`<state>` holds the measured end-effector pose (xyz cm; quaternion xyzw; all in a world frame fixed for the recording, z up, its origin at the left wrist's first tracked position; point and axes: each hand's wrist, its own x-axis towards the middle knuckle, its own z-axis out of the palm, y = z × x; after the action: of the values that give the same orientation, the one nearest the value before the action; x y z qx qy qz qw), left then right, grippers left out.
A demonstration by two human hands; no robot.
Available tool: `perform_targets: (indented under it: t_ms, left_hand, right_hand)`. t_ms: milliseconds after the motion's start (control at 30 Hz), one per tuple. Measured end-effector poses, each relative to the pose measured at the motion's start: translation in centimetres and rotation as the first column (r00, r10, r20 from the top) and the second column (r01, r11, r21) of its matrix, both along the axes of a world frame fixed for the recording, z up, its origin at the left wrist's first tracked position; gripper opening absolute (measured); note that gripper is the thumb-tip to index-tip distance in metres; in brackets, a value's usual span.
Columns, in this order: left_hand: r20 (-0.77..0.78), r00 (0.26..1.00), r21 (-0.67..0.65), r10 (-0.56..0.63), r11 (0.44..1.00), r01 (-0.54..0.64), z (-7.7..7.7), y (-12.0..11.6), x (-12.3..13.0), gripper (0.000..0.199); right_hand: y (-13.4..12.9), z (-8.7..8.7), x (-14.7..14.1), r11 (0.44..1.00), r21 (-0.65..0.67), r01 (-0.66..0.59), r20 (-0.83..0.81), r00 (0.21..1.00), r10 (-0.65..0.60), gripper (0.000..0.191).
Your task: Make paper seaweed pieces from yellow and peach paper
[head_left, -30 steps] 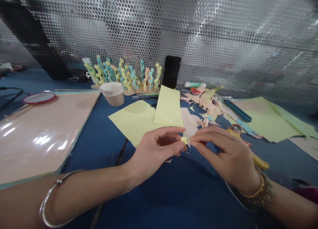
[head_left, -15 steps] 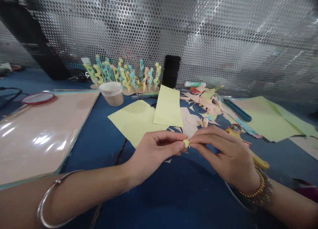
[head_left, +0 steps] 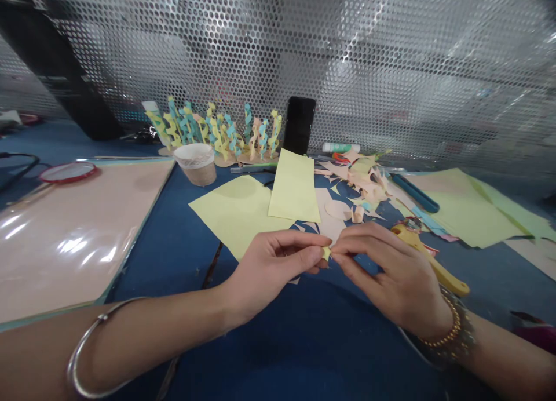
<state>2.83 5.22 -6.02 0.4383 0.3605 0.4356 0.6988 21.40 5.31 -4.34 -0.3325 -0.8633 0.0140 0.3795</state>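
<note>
A small piece of yellow paper (head_left: 325, 253) is pinched between the fingertips of both my hands, above the blue table. My left hand (head_left: 278, 261) holds it between thumb and fingers from the left. On the other side, the closed thumb and fingers of my right hand (head_left: 391, 273) grip its edge. The fingertips cover most of the piece, so its full shape is hard to make out. Just beyond my hands lie a yellow paper sheet (head_left: 241, 210), a narrower yellow sheet (head_left: 295, 186) on top of it, and pale paper cutouts (head_left: 337, 210).
Behind stand several curled paper strips (head_left: 226, 134), a paper cup (head_left: 197, 166) and a black phone (head_left: 299, 126). Paper scraps (head_left: 365, 178), a teal cutter (head_left: 414, 192) and a yellow-handled tool (head_left: 447, 273) lie right. A glossy pink folder (head_left: 78, 233) is left.
Both hands stay almost in place around the small yellow paper. The fingers of my right hand have shifted very slightly against it.
</note>
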Motion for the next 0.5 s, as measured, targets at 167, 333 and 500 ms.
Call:
perform_targets:
  t_ms: [167, 333, 500]
  left_hand:
    - [-0.004, 1.0, 0.022, -0.002, 1.0, 0.002, 0.0, 0.06, -0.07, 0.017]
    - [-0.066, 0.995, 0.075, 0.071, 0.995, -0.066, -0.29, 0.2, -0.17, 0.014]
    - [-0.03, 0.999, 0.046, 0.045, 0.998, -0.044, -0.34, 0.2, -0.17, 0.012]
  right_hand:
    - [0.0, -0.09, 0.02, 1.0, 0.022, 0.011, -0.055, 0.998, -0.01, 0.011]
    - [0.14, 0.04, 0.15, 0.999, 0.017, 0.042, -0.09, 0.995, -0.04, 0.01]
    - [0.27, -0.01, 0.14, 1.0, -0.002, -0.002, -0.074, 0.997, 0.002, 0.011]
